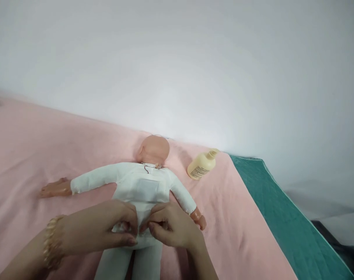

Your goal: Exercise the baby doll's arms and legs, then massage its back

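A baby doll (148, 171) with a white cloth body lies on a pink sheet, the back of its bald head toward me and its arms spread. Around its hips is a white, diaper-like wrap (143, 242). At the left side of this wrap, my left hand (123, 223) is closed, thumb and fingers pinched on its crinkled edge. My right hand (169, 223) pinches at the middle of the wrap, fingers curled close to my left hand. What lies between the fingertips is partly hidden. A beaded bracelet (53, 243) circles my left wrist.
A pale yellow pump bottle (202, 165) stands tilted in view to the right of the doll's head. The pink sheet (238, 217) covers the surface, with a green cloth (276, 210) along the right edge. A white wall (177, 70) rises behind. Something dark (337, 241) lies beyond the edge.
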The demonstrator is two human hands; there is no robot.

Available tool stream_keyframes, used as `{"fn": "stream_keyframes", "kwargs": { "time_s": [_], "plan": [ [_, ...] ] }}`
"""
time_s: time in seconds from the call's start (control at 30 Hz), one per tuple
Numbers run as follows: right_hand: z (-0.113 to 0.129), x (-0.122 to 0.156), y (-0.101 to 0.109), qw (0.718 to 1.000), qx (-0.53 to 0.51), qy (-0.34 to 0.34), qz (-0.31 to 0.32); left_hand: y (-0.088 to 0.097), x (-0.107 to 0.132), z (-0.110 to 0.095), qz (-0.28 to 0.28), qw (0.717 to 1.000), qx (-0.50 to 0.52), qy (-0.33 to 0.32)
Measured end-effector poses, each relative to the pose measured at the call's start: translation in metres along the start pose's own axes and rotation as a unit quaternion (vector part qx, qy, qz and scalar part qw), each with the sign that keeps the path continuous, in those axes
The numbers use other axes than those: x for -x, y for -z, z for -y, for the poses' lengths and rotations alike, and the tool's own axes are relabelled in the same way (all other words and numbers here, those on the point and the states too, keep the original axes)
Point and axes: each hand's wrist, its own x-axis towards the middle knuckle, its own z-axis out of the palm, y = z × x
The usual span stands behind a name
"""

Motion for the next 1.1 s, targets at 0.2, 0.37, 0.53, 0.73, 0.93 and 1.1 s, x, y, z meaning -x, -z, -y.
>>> {"fn": "stream_keyframes", "kwargs": {
  "time_s": [0.2, 0.37, 0.53, 0.73, 0.93, 1.1],
  "plan": [
    [0.000, -0.006, 0.003, 0.995, -0.072, -0.054, 0.050, 0.004, -0.006, 0.006, 0.099, 0.994, 0.048, 0.020],
    [-0.006, -0.006, 0.004, 0.996, -0.085, -0.010, 0.025, 0.005, -0.006, 0.008, 0.091, 0.989, 0.117, 0.023],
    [-0.007, -0.002, 0.011, 0.994, -0.098, -0.013, -0.051, 0.021, -0.009, 0.013, 0.075, 0.984, 0.160, 0.020],
    [-0.009, -0.007, 0.004, 0.997, -0.069, -0.018, -0.034, 0.016, -0.010, 0.016, 0.110, 0.980, 0.155, 0.053],
    [-0.012, -0.009, -0.006, 0.998, -0.032, -0.048, -0.035, 0.009, -0.017, 0.010, 0.092, 0.982, 0.154, 0.063],
    [-0.013, -0.008, -0.005, 0.992, -0.072, -0.029, -0.097, 0.013, -0.019, 0.011, 0.048, 0.977, 0.186, 0.088]
  ]
}}
